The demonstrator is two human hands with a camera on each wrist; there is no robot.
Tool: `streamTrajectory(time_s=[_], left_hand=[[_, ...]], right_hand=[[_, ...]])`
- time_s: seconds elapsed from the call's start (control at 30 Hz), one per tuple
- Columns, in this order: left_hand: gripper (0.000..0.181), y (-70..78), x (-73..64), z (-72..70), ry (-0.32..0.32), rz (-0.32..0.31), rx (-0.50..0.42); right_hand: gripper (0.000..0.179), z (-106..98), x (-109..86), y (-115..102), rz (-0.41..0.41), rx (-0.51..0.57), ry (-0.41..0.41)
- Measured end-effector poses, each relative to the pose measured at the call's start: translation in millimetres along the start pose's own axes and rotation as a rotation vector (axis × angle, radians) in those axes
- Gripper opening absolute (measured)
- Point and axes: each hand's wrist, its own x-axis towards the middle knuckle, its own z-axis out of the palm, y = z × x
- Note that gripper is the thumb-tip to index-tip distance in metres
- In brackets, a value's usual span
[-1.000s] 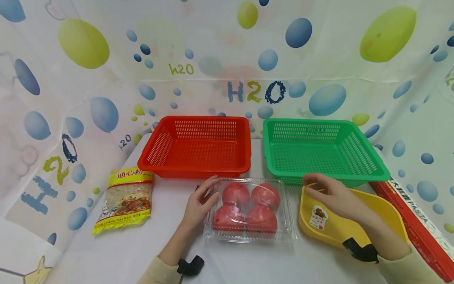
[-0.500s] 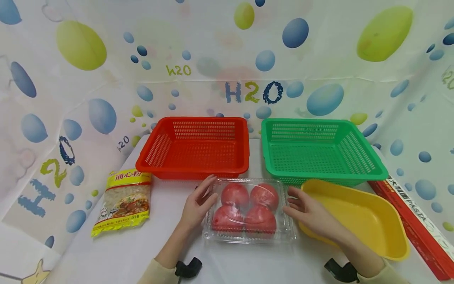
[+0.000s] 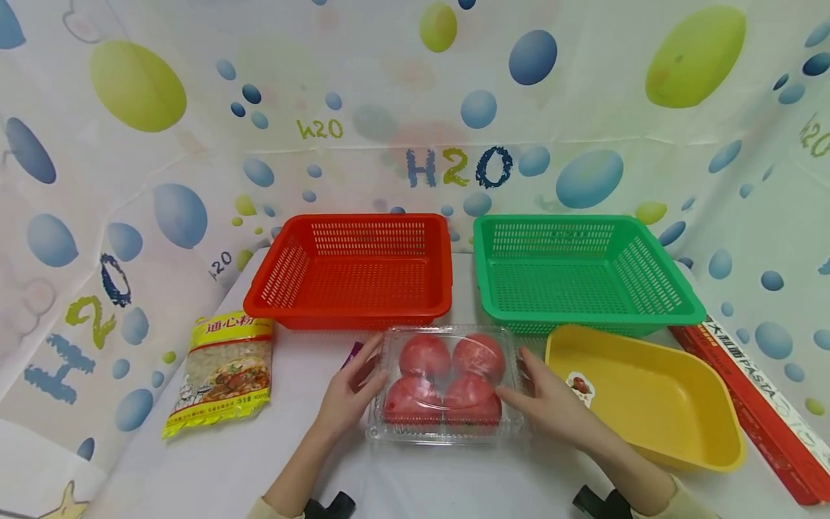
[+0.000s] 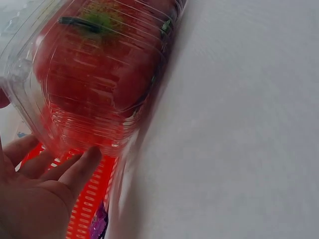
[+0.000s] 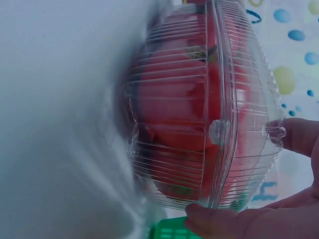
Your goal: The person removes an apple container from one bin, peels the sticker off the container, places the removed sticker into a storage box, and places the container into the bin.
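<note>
A clear plastic clamshell box (image 3: 447, 436) holds several large red tomatoes (image 3: 424, 355) and stands in the middle of the white table. My left hand (image 3: 346, 393) lies along its left end, fingers extended and thumb at the lid's edge; in the left wrist view the fingers (image 4: 82, 167) are spread beside the ribbed end of the box. On the opposite end, my right hand (image 3: 551, 400) holds the box, its thumb over the lid. The right wrist view has thumb and fingers (image 5: 214, 219) round the ribbed side of the box. Part of a purple wrapper (image 3: 353, 353) shows behind the left hand.
Behind the box stand a red basket (image 3: 350, 317) and a green basket (image 3: 583, 313). A yellow tray (image 3: 655, 404) is on the right, beside a long red pasta box (image 3: 759, 411). At the left lies a yellow pasta bag (image 3: 223, 371). A patterned cloth (image 3: 389, 72) hangs behind.
My right hand has come left from over the yellow tray to the right end of the tomato box, its thumb now on the lid. The left hand has stayed at the left end.
</note>
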Motion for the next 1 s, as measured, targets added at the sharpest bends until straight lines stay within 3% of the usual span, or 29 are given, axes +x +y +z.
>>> streamTrajectory(time_s=[0.23,0.53,0.77,1.0], left_hand=[[0.063,-0.1,-2.6,-2.9,-0.002,-0.033,-0.017],[0.064,-3.1,-3.3,-3.0,-0.01,-0.051,-0.043],[0.064,-6.9,-3.3,-3.7,-0.021,-0.025,-0.071],[0.063,-10.6,-3.4,-6.2,-0.028,-0.005,-0.121]], right_hand=[[0.086,8,-0.4,6,0.039,0.141,0.004],[0.076,26,-3.6,17,0.155,0.322,0.088],[0.072,29,-5.4,16,0.252,0.453,0.072],[0.069,25,-7.7,15,0.272,0.627,0.0]])
